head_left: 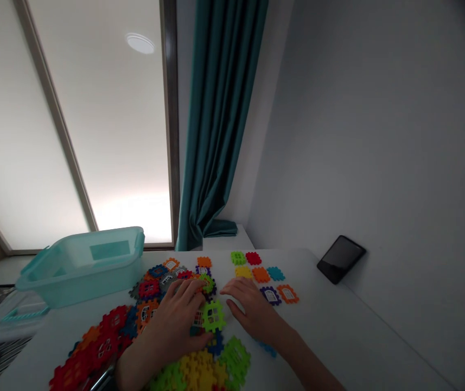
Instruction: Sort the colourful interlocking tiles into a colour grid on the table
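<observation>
My left hand rests over a pile of toothed plastic building tiles, its fingers spread and thumb apart. Close to its fingertips lies a small green tile; whether they touch it, I cannot tell. A lime green window tile sits between my two hands. My right hand is just right of the pile, fingers stretched forward and thumb apart, with nothing visible in it. A yellow tile lies just beyond its fingers, and a blue tile shows partly from under the right wrist.
Red tiles spread along the left of the white table; yellow tiles lie at the front. An orange tile lies among several separate ones at right. A teal bin stands at left, and a black tablet leans on the wall.
</observation>
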Tool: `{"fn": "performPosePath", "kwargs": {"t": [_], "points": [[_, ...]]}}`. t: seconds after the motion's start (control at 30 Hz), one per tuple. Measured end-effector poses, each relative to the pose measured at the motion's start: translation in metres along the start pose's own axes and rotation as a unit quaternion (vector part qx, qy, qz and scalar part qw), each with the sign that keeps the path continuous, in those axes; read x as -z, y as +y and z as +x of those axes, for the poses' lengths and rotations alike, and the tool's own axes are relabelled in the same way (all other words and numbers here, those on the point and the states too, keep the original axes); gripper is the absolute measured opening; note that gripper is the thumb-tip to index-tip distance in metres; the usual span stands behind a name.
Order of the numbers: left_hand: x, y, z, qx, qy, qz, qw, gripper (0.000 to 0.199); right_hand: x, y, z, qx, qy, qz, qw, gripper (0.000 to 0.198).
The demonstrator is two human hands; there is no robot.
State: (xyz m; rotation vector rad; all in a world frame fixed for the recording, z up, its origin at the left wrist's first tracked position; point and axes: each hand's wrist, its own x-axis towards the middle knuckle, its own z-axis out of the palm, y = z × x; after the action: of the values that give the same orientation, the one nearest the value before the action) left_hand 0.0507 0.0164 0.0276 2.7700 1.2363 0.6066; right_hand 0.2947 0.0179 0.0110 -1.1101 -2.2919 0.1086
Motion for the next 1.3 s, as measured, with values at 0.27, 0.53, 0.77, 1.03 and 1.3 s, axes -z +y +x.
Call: {"fn": "performPosePath", "kwargs": {"t": [0.27, 0.53, 0.77, 1.03, 1.3], "points": [[-0.008, -0.029, -0.023, 0.015, 0.034, 0.01, 0.999, 0.036, -0.012, -0.044, 0.025, 0.02, 0.006, 0.077, 0.997, 0.021], [-0.007, -0.041, -0.03, 0.014, 0.043, 0.025, 0.999, 0.039, -0.044, -0.049, 0.008, -0.008, 0.049, 0.085, 0.995, 0.036], [-0.007, -0.04, -0.037, -0.013, 0.054, 0.018, 0.998, 0.043, -0.054, -0.042, -0.005, 0.0, 0.01, 0.098, 0.995, 0.048], [-0.007, -0.039, -0.038, -0.07, 0.118, 0.016, 0.99, 0.049, -0.055, -0.04, -0.002, 0.052, 0.028, 0.076, 0.995, 0.049], [-0.007, -0.042, -0.04, -0.064, 0.116, 0.017, 0.991, 0.055, -0.052, -0.038, -0.002, 0.077, 0.071, 0.025, 0.994, 0.055]]}}
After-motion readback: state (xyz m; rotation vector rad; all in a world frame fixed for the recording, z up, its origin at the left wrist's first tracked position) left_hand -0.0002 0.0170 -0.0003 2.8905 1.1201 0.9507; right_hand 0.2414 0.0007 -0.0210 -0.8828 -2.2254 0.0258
